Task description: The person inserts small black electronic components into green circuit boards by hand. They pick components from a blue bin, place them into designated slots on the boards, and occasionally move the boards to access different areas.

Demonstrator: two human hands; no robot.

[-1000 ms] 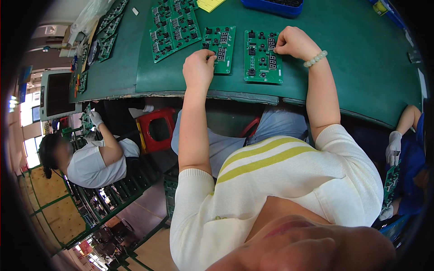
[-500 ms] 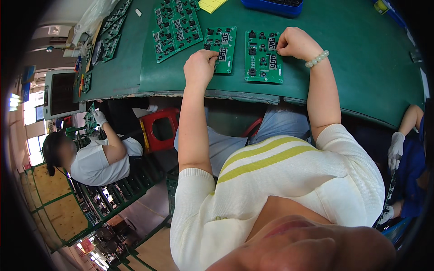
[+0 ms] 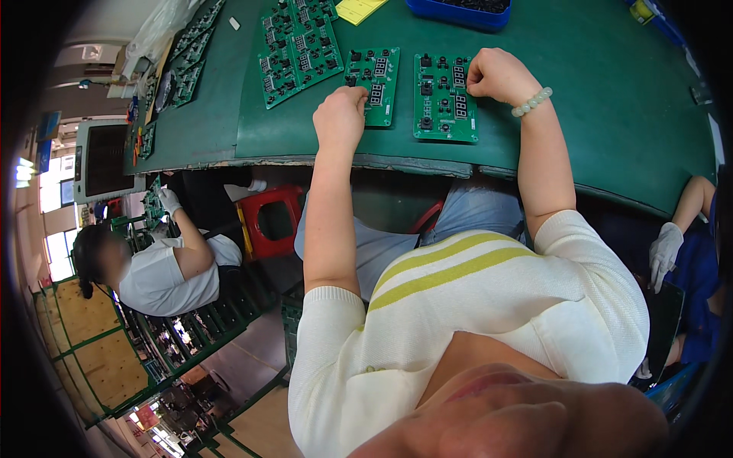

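Note:
Two green circuit boards lie side by side before me, each with black buttons and digit displays. My left hand (image 3: 340,116) reaches over the left circuit board (image 3: 387,111), its fingers pinched together near the lower display. What sits between those fingertips is hidden. At the right edge of the other circuit board (image 3: 435,131), my right hand (image 3: 500,75) has its fingers curled closed beside the displays. Its fingertips are partly hidden, so I cannot see anything held. A pale bead bracelet (image 3: 532,102) circles my right wrist.
Joined circuit boards (image 3: 299,57) lie farther left on the green table (image 3: 573,145). A blue bin (image 3: 466,17) of small black parts and a yellow paper (image 3: 357,9) are at the back. A gloved co-worker (image 3: 179,271) sits left; another's gloved hand (image 3: 666,253) is at right.
Both my hands stay almost in place over the boards. At the right, the co-worker's gloved hand has shifted and a dark panel below it now shows more broadly.

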